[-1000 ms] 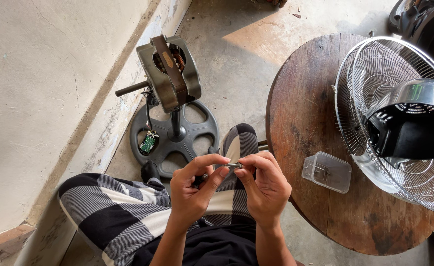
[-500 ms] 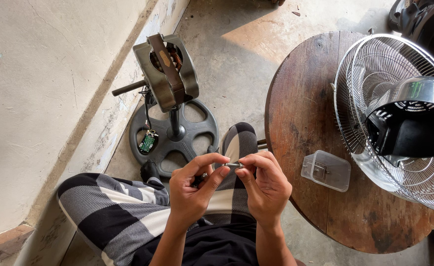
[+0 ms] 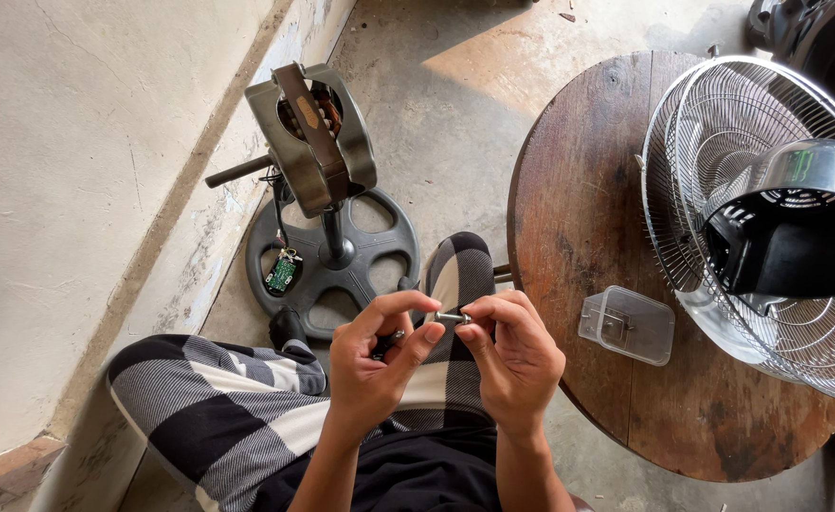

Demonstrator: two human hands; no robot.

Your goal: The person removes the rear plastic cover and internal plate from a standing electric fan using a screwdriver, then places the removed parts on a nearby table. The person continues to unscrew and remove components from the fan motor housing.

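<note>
Fingertips [image 3: 463, 332] of our right hand [image 3: 512, 365] and left hand [image 3: 375, 365] pinch a small metal screw [image 3: 452, 318] between them, over our lap. Both grips closed on it. We'd keep it level, turn slowly. Clear plastic box [image 3: 628, 325] sits right of the fingers.

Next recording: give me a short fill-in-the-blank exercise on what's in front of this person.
1. Both hands, left and right, pinch a small ____ part between their fingertips.
2. The clear plastic container sits on the round ____ table.
3. The wire fan guard lies on the ____.

Missing words: metal; wooden; table
</note>
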